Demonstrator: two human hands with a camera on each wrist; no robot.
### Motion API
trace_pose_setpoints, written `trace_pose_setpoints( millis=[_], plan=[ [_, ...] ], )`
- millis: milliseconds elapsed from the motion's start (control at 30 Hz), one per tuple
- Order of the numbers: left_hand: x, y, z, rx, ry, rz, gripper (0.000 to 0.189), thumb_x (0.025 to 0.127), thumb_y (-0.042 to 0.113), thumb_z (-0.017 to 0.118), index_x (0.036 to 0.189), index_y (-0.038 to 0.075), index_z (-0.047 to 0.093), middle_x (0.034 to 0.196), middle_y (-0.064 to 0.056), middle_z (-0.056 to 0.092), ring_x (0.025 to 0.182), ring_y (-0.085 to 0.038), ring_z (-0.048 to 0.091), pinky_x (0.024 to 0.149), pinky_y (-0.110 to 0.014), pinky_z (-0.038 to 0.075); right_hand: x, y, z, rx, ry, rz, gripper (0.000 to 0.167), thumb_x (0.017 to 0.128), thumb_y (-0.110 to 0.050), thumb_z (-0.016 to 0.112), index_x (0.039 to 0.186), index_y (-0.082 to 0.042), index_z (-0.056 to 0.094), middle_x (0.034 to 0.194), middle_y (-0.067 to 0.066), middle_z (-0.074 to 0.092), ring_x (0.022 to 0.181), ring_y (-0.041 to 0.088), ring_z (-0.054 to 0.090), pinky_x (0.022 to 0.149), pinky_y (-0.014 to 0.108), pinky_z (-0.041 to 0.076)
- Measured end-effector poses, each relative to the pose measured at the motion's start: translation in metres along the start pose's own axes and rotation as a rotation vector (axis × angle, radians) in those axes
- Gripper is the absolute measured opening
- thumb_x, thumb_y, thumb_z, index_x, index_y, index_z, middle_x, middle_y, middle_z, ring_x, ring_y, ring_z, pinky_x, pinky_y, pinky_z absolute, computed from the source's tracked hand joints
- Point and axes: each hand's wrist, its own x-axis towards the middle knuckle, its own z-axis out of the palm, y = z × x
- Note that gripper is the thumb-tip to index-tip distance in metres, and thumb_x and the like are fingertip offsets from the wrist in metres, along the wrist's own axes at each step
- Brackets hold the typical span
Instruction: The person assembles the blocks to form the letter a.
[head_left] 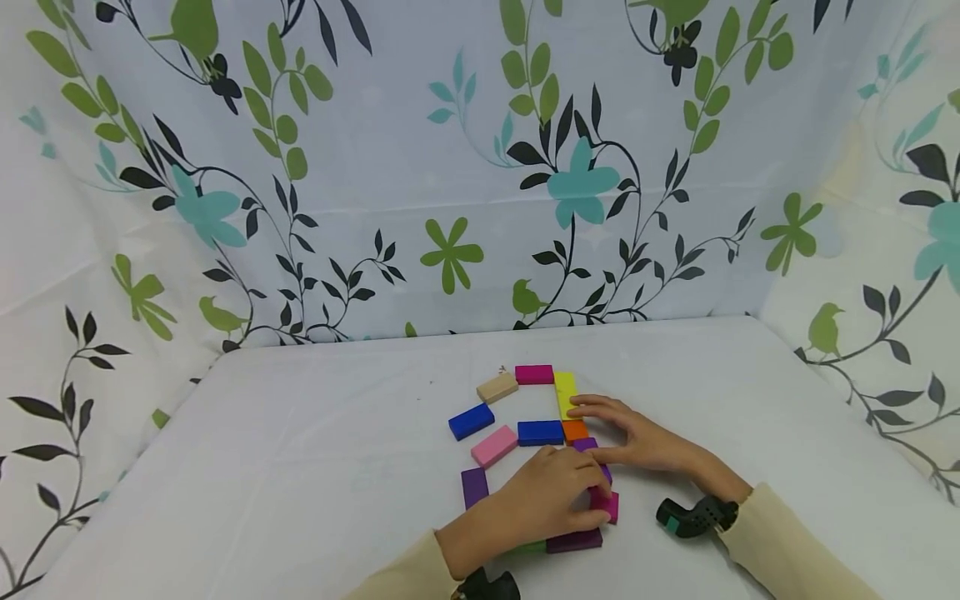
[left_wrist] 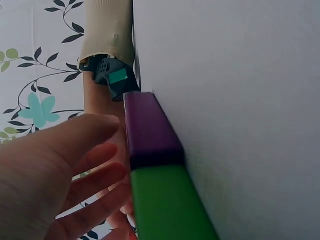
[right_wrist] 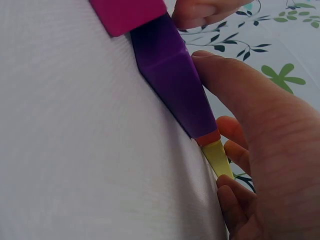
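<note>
My left hand point(head_left: 543, 497) reaches over the lower part of a block outline, fingers loosely bent. Its thumb and fingertips are around a magenta block point(head_left: 606, 506) at the lower right. Beneath the thumb lie a dark purple block point(head_left: 574, 542) and a green block point(left_wrist: 170, 200), partly hidden in the head view. On the outline's right side, my right hand point(head_left: 637, 437) has its thumb at the edge of a purple block point(right_wrist: 175, 85). Its other fingers extend along an orange block point(head_left: 575, 430) and a yellow block point(head_left: 564, 390), with a fingertip over the yellow one.
A second magenta block point(head_left: 534, 375), a wooden block point(head_left: 497, 387), two blue blocks point(head_left: 472, 422), a pink block point(head_left: 495, 447) and another purple block point(head_left: 474, 485) continue the outline on the white table point(head_left: 300, 467). A patterned curtain point(head_left: 480, 167) hangs behind.
</note>
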Motion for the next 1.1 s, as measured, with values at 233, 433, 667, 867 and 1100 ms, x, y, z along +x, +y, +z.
trace_pose_setpoints(
  millis=[233, 433, 667, 867, 1100],
  plan=[
    [-0.013, -0.005, -0.002, -0.035, -0.038, -0.019, 0.024, 0.095, 0.042, 0.061, 0.113, 0.027, 0.067, 0.114, 0.015, 0.065, 0.113, -0.004, 0.056, 0.096, -0.027, 0.043, 0.001, 0.000, 0.004, 0.004, -0.001, 0.061, 0.057, 0.087, -0.030, 0.072, 0.139, -0.016, 0.053, 0.154, 0.013, 0.034, 0.143, 0.044, 0.021, 0.104, 0.075, 0.017],
    [-0.028, -0.010, -0.007, -0.072, -0.066, -0.051, 0.026, 0.095, 0.045, 0.060, 0.112, 0.027, 0.069, 0.112, 0.015, 0.065, 0.108, -0.002, 0.057, 0.093, -0.027, 0.044, 0.002, 0.000, 0.004, -0.006, 0.000, 0.089, 0.057, 0.087, -0.033, 0.072, 0.139, -0.018, 0.053, 0.154, 0.012, 0.034, 0.143, 0.043, 0.021, 0.104, 0.074, 0.019],
    [-0.038, -0.016, -0.014, -0.139, -0.077, -0.061, 0.028, 0.093, 0.046, 0.063, 0.108, 0.024, 0.069, 0.102, 0.014, 0.065, 0.095, 0.002, 0.057, 0.087, -0.023, 0.045, 0.003, -0.004, 0.001, -0.008, 0.010, 0.100, 0.057, 0.086, -0.033, 0.072, 0.138, -0.019, 0.054, 0.154, 0.011, 0.034, 0.143, 0.042, 0.022, 0.105, 0.074, 0.019],
    [-0.042, -0.019, -0.015, -0.137, -0.105, -0.040, 0.032, 0.087, 0.050, 0.068, 0.104, 0.022, 0.069, 0.088, 0.016, 0.059, 0.080, 0.005, 0.051, 0.074, -0.014, 0.038, 0.005, -0.005, 0.000, -0.003, 0.002, 0.100, 0.056, 0.087, -0.033, 0.071, 0.138, -0.018, 0.054, 0.154, 0.013, 0.034, 0.142, 0.043, 0.022, 0.104, 0.074, 0.019],
    [-0.047, -0.023, -0.015, -0.161, -0.142, -0.012, 0.037, 0.085, 0.049, 0.071, 0.111, 0.022, 0.067, 0.094, 0.017, 0.061, 0.088, 0.005, 0.052, 0.080, -0.016, 0.040, 0.003, -0.004, 0.000, -0.003, 0.008, 0.099, 0.057, 0.086, -0.031, 0.073, 0.138, -0.017, 0.055, 0.154, 0.013, 0.034, 0.143, 0.042, 0.022, 0.105, 0.073, 0.019]
  ],
)
